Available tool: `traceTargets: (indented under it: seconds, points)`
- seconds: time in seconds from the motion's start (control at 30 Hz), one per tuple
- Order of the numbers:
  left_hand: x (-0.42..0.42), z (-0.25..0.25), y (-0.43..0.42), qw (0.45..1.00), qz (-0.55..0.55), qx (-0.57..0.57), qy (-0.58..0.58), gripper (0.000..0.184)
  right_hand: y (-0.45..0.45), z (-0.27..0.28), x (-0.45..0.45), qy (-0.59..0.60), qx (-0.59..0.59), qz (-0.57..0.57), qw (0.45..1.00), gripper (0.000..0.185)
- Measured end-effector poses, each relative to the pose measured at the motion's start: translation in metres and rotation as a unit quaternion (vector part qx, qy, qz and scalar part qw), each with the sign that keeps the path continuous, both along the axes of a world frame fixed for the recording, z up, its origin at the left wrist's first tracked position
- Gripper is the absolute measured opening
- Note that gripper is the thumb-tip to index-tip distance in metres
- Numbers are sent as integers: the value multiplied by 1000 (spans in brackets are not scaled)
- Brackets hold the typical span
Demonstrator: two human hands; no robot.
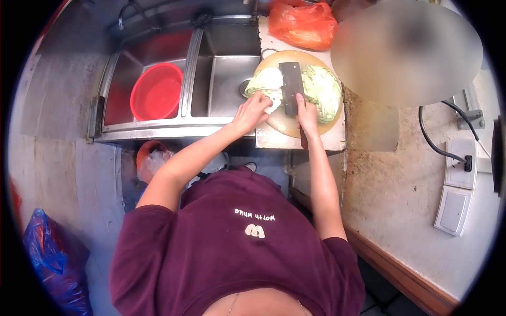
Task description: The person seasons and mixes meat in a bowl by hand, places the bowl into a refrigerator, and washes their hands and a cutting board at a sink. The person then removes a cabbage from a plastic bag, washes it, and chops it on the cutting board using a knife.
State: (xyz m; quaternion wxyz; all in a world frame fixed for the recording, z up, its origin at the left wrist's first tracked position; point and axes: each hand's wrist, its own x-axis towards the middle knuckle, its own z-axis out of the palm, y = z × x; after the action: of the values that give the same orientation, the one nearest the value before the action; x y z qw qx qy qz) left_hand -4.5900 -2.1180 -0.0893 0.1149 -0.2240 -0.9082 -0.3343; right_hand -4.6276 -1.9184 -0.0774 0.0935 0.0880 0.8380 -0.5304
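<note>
A round yellowish cutting board [287,126] lies on a white counter beside the sink. On its left side is a piece of pale cabbage [266,81], and on its right a larger heap of green cabbage [322,92]. Between the two stands a dark cleaver [291,87]. My right hand [307,115] is closed around the cleaver's handle, with the thumb along the blade's end. My left hand [254,110] rests with bent fingers at the lower edge of the left cabbage piece, pressing or gripping it.
A double metal sink [185,120] is on the left, with a red basin [157,92] in its left bowl. An orange plastic bag [303,23] sits behind the board. Below the sink is an orange bucket [143,154]. A blue bag [55,258] stands at lower left.
</note>
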Motion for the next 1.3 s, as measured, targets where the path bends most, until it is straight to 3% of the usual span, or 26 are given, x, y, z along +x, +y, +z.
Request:
traceTargets:
  seconds: [0.1,0.17,0.2,0.23,0.33,0.43,0.57,0.63,0.7,0.8,0.9,0.97,1.03,1.1,1.17,1.23,1.3]
  points:
    - [2,-4,-13,978,23,181,-105,28,4,-2,10,0,-35,-29,999,49]
    - [1,-28,-29,916,21,340,-213,24,9,0,19,-5,-60,-89,994,47]
    - [7,-4,-44,809,16,420,-411,24,9,7,25,0,-95,-100,990,46]
    - [16,-9,-59,763,26,468,-445,25,10,15,32,4,-130,-112,985,45]
    - [60,-6,-110,632,100,576,-509,34,27,13,44,5,-18,-121,992,43]
    - [142,-50,-182,569,128,660,-474,38,40,11,55,-2,11,-73,997,39]
    - [250,-97,-248,486,349,676,-430,39,39,13,65,-19,-54,-64,996,32]
    - [282,-134,-280,402,452,737,-302,35,38,13,64,-25,-61,-68,996,30]
    - [289,-140,-294,291,621,714,-144,27,31,16,61,-28,-53,-63,996,29]
    - [291,-160,-305,309,719,581,-223,22,26,22,57,-27,-45,-84,995,28]
    - [227,-156,-300,533,645,526,-153,20,38,21,60,-18,-10,-98,995,28]
    - [140,-94,-270,636,549,532,-102,24,32,33,68,-11,4,-120,993,29]
    - [60,-30,-230,793,404,449,-83,32,33,33,78,18,-5,-137,990,29]
    - [-9,6,-184,904,234,339,-117,42,33,29,91,24,-46,-174,983,29]
    - [-54,45,-116,963,77,234,-109,51,32,29,110,34,-56,-176,982,29]
    - [-87,61,-55,989,-80,82,-97,70,29,26,126,9,-60,-192,979,28]
    - [-102,44,-2,992,-100,-48,-65,89,23,21,141,-17,-79,-218,973,27]
